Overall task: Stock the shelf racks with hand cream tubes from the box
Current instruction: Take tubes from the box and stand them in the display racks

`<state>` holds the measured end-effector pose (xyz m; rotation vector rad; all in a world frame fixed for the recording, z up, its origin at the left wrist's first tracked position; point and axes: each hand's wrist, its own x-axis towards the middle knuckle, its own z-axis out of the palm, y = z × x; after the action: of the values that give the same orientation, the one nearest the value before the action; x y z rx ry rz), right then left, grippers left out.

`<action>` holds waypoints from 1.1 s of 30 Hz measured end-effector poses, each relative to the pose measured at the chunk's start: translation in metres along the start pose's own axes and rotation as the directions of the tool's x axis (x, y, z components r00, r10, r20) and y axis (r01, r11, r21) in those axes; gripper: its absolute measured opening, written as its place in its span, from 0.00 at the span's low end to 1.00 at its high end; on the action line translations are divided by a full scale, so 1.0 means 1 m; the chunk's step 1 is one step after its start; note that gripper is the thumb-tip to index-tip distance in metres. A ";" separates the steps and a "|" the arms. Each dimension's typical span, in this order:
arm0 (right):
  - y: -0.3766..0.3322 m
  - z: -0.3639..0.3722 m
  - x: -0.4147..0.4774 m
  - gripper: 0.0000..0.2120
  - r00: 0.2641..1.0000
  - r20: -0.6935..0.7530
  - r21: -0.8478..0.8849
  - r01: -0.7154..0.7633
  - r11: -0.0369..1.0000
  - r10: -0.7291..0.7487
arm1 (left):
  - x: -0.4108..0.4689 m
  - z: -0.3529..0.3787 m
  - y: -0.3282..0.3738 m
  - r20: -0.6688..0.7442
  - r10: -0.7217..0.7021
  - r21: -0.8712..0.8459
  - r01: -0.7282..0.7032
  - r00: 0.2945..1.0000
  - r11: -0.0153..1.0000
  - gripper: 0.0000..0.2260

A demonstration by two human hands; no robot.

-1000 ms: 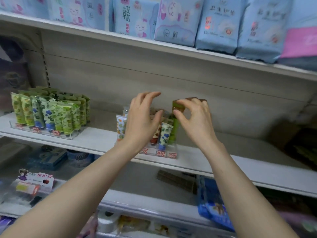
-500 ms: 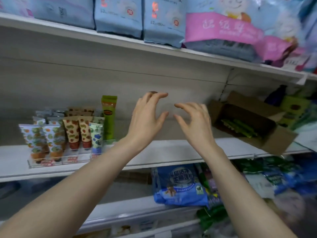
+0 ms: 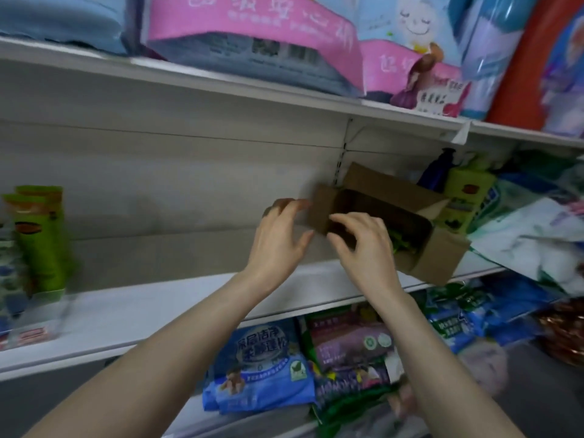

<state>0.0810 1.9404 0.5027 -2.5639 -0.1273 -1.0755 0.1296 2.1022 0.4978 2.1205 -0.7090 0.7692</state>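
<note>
A brown cardboard box lies open on the white middle shelf, tipped toward me, with green hand cream tubes inside. My right hand hovers at the box's left flap with its fingers loosely curved and nothing in them. My left hand is just left of the box, fingers spread and empty. Tall green tubes stand upright in a clear rack at the far left, blurred.
Pink and blue soft packs fill the upper shelf. Green boxes and a dark bottle stand behind the carton, with white bags to its right. Blue and purple packs lie on the shelf below.
The view has swung right, away from the rack. Both empty hands have moved right along the shelf and now reach the cardboard box, the right hand at its left flap.
</note>
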 end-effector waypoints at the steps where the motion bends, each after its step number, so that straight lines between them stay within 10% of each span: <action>1: 0.012 0.000 -0.002 0.16 1.000 0.002 -0.001 -0.011 1.000 0.011 | 0.002 0.011 0.002 0.012 -0.004 -0.001 0.004 1.000 1.000 0.21; 33: 0.172 0.079 0.038 0.20 0.839 0.354 -0.399 -0.266 0.878 0.414 | 0.049 0.173 -0.024 0.254 -0.109 -0.015 0.116 0.961 0.993 0.17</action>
<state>0.1987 1.8064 0.4287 -2.9345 0.4383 -0.4063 0.2288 1.9668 0.4298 2.2331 -0.7195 0.4282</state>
